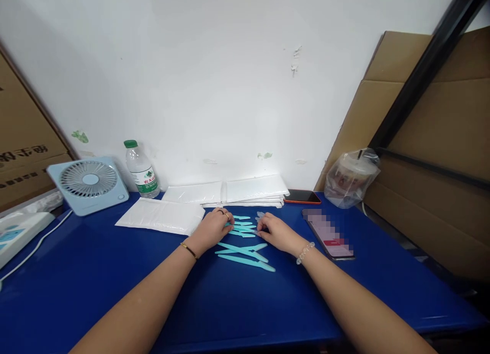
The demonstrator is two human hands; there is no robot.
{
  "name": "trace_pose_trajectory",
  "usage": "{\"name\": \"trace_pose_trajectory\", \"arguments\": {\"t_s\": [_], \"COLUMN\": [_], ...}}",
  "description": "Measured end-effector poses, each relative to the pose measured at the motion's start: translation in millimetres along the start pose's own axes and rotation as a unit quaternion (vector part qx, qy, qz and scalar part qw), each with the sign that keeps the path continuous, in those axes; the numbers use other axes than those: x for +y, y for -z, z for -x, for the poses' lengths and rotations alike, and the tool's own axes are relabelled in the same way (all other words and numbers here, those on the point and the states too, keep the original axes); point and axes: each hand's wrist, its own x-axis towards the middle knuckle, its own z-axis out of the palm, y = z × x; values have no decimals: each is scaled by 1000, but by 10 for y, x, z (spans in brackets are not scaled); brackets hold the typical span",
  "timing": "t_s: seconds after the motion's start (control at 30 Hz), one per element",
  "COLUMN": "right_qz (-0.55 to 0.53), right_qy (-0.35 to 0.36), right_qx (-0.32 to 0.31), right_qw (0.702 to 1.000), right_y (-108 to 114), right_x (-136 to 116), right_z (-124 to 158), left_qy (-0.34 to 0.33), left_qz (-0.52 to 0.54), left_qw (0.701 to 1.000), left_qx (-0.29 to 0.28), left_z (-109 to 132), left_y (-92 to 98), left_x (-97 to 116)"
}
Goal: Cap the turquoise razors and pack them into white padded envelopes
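Several slim teal plastic sticks [245, 255] lie scattered on the blue table [115, 272] in front of me. My left hand [213, 228], with rings and a thin bracelet, rests curled on the left end of the upper sticks [242, 226]. My right hand [274, 232], with a bead bracelet, is closed in a pinch at the right end of one of those sticks. Three longer sticks lie crossed just below both hands.
White padded mailers lie at the back [252, 189] and left [161, 216]. A water bottle [141, 170] and small blue fan [90, 183] stand back left. Two phones [329, 235] [302, 196] lie right, a bagged drink cup [350, 178] beyond. Cardboard boxes flank both sides.
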Motion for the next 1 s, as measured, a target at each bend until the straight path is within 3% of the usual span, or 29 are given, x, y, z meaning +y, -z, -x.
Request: {"name": "trace_pose_trajectory", "arguments": {"t_s": [0.17,0.4,0.53,0.63,0.77,0.87,1.0], "right_qz": [36,166,174,106,-74,-218,-388], "right_qy": [0,27,53,43,-11,-53,-86], "right_qx": [-9,-4,17,52,94,103,94], "right_qw": [999,986,983,992,993,969,913], "right_y": [32,35,62,112,171,173,137], "right_x": [-48,-204,-207,-174,-108,-52,-28], "right_z": [41,66,63,69,62,33,-4], "left_qy": [2,33,48,66,76,76,74], "left_qz": [-1,51,72,94,152,178,191], "left_qw": [1000,998,996,993,985,981,978], "left_qx": [-1,7,21,32,30,28,24], "left_z": [-6,12,13,27,59,67,61], "left_y": [15,-28,-8,33,56,28,-11], "left_x": [8,-52,-35,-8,-3,-25,-50]}}
